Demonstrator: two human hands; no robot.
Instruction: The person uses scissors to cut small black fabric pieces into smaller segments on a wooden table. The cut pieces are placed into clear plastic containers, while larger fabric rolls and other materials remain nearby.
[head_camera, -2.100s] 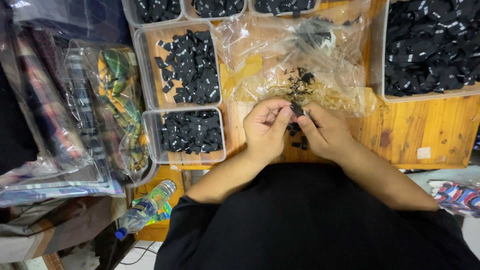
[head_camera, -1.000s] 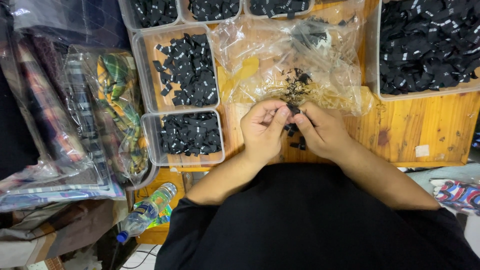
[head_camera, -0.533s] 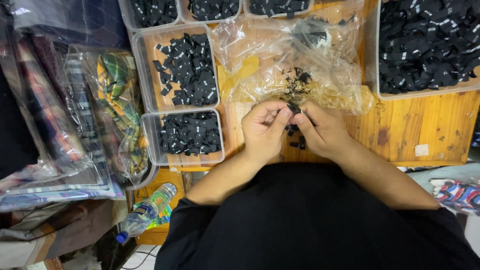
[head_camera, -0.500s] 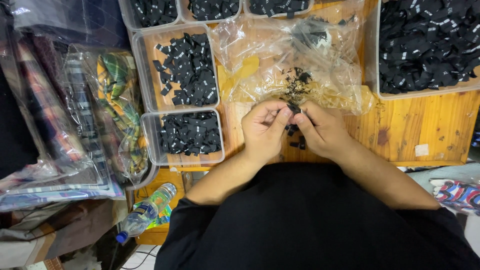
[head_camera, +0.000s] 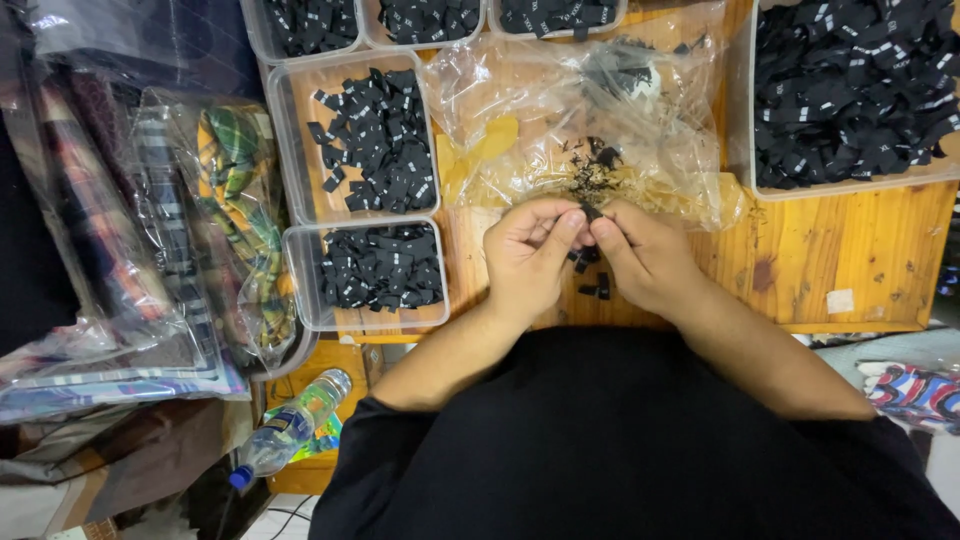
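My left hand (head_camera: 528, 255) and my right hand (head_camera: 645, 255) meet over the wooden table (head_camera: 850, 260), fingertips pinched together on a small black fabric label (head_camera: 590, 212). A few more black labels (head_camera: 590, 272) lie on the wood just under the hands. Right behind them a crumpled clear plastic bag (head_camera: 600, 130) holds black scraps. To the left stands a clear tub of black labels (head_camera: 375, 268), with a larger tub of the same (head_camera: 372, 140) behind it.
A big tray heaped with black labels (head_camera: 850, 90) fills the back right. More tubs (head_camera: 310, 20) line the far edge. Bagged plaid fabrics (head_camera: 230, 210) are stacked at the left. A plastic water bottle (head_camera: 290, 425) lies below the table edge.
Both hands stay in the same spot; only the fingers shift slightly on the small label.
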